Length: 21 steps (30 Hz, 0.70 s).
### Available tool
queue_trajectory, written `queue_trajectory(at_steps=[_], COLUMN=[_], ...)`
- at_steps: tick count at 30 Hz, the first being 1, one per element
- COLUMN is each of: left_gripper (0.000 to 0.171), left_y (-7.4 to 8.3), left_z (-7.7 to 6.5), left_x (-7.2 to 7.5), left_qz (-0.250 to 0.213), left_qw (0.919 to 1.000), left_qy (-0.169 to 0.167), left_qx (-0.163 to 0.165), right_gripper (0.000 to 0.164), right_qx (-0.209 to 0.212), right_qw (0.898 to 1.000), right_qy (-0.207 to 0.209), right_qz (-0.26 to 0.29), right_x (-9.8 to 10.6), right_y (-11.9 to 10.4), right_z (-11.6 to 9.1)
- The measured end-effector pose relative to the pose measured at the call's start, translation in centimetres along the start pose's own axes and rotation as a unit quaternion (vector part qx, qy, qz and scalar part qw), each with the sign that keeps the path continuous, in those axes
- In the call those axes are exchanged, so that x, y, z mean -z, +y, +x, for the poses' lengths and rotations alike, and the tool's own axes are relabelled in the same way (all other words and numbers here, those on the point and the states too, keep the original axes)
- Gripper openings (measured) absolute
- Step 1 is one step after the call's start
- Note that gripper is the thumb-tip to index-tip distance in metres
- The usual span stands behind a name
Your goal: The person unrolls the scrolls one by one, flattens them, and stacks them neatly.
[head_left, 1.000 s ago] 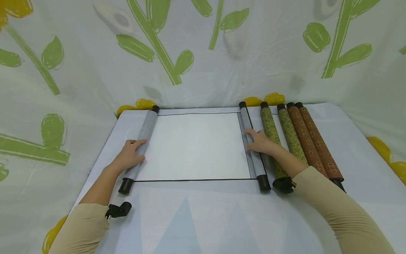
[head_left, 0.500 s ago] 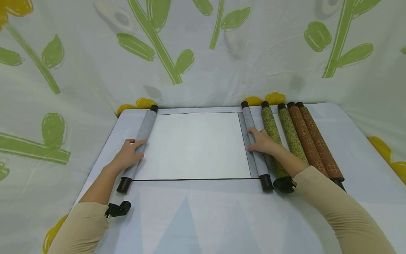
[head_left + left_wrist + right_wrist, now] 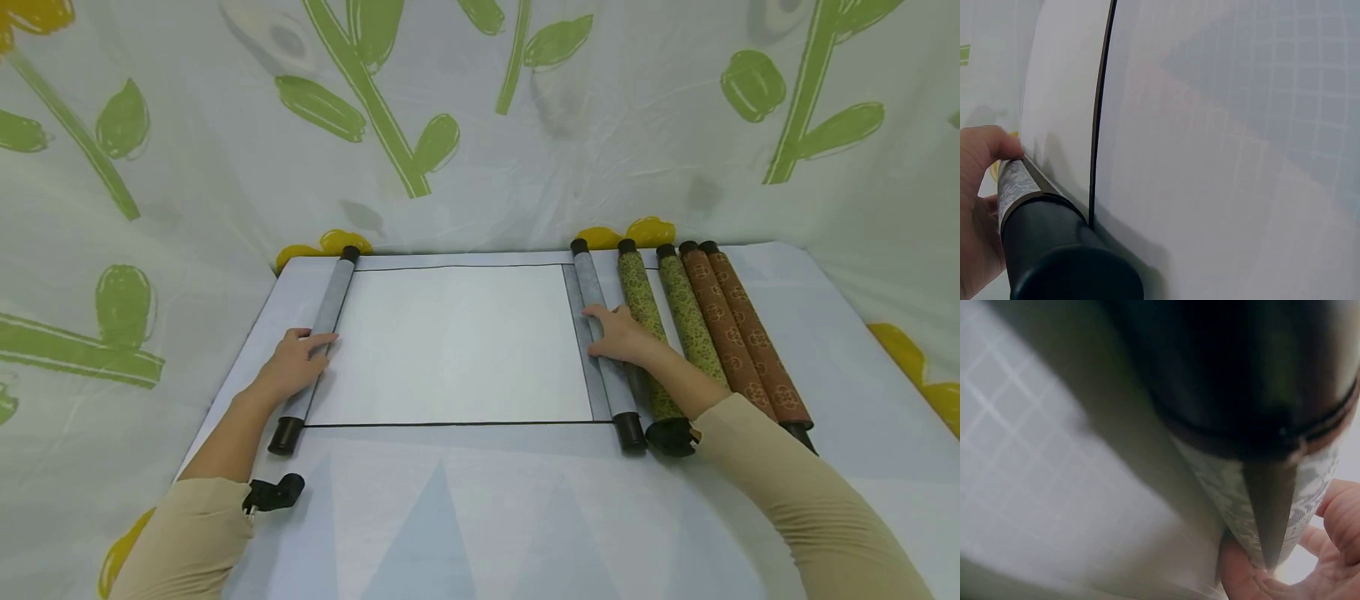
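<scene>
A blank white scroll point(image 3: 450, 350) with grey patterned ends lies unrolled across the table. Its left roller point(image 3: 327, 308), capped in black, sits in the grip of my left hand point(image 3: 288, 367), thumb and fingers around the middle. My right hand point(image 3: 618, 335) holds the right roller point(image 3: 588, 283) the same way, beside a grey strip of mounting. In the left wrist view, a large black end cap point(image 3: 1072, 250) stands in front of the fingers. The right wrist view shows the hand point(image 3: 1329, 562) curled around the grey patterned roller point(image 3: 1222, 487) below its dark cap.
Right of the scroll lie two green patterned rolled scrolls point(image 3: 640, 308) and two brown ones point(image 3: 757, 342) side by side. The nearest green roll is close to the right roller, under the right forearm. A leaf-printed curtain point(image 3: 637, 150) hangs behind the table point(image 3: 525, 517).
My left hand has moved the left roller a little to the left, and slightly more white sheet shows. The right hand and roller shifted slightly right, then stayed in place.
</scene>
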<state>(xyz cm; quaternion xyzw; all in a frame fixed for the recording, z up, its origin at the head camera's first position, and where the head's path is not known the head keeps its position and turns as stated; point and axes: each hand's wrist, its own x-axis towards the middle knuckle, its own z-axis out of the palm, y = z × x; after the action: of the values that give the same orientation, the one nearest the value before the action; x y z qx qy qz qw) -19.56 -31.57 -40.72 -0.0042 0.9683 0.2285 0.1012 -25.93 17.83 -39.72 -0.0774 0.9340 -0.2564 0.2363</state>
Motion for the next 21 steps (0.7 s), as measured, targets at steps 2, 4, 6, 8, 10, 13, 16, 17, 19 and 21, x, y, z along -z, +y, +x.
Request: queue_trajectory(at_steps=[2, 4, 6, 8, 10, 13, 16, 17, 19, 21], left_gripper=[0.053, 0.059, 0.066, 0.07, 0.076, 0.082, 0.086, 0.086, 0.086, 0.084], left_y=[-0.3, -0.6, -0.8, -1.0, -1.1, -1.3, -1.5, -1.6, -1.7, -1.8], left_z=[0.0, -0.1, -0.1, -0.2, -0.2, -0.3, -0.4, -0.4, -0.5, -0.5], left_x=[0.1, 0.1, 0.2, 0.2, 0.3, 0.5, 0.7, 0.8, 1.0, 1.2], left_qz=[0.007, 0.012, 0.013, 0.005, -0.002, -0.007, -0.008, -0.007, -0.007, -0.004], left_qw=[1.0, 0.9999, 0.9999, 0.9999, 1.0, 0.9999, 0.9997, 0.9997, 0.9997, 0.9997], left_qy=[0.004, 0.009, 0.011, 0.009, 0.005, -0.004, -0.01, -0.011, -0.01, -0.009], left_qx=[-0.002, -0.002, -0.002, 0.002, 0.008, 0.013, 0.019, 0.019, 0.02, 0.021], right_gripper=[0.071, 0.071, 0.071, 0.071, 0.072, 0.072, 0.071, 0.071, 0.071, 0.071], right_qx=[0.0, 0.001, 0.004, 0.006, 0.009, 0.012, 0.013, 0.013, 0.013, 0.013], right_qw=[1.0, 1.0, 1.0, 1.0, 1.0, 1.0, 1.0, 1.0, 1.0, 1.0], right_qy=[-0.001, 0.0, 0.0, 0.0, 0.0, -0.002, -0.005, -0.006, -0.006, -0.008], right_qz=[-0.002, -0.004, -0.005, -0.004, -0.004, -0.004, -0.007, -0.008, -0.011, -0.014], right_x=[0.0, 0.0, 0.0, 0.0, 0.0, 0.0, 0.1, 0.1, 0.2, 0.3], right_y=[0.0, 0.0, 0.0, 0.0, 0.0, -0.1, -0.3, -0.3, -0.4, -0.4], right_z=[0.0, 0.0, 0.0, -0.1, -0.2, -0.4, -0.5, -0.4, -0.4, -0.5])
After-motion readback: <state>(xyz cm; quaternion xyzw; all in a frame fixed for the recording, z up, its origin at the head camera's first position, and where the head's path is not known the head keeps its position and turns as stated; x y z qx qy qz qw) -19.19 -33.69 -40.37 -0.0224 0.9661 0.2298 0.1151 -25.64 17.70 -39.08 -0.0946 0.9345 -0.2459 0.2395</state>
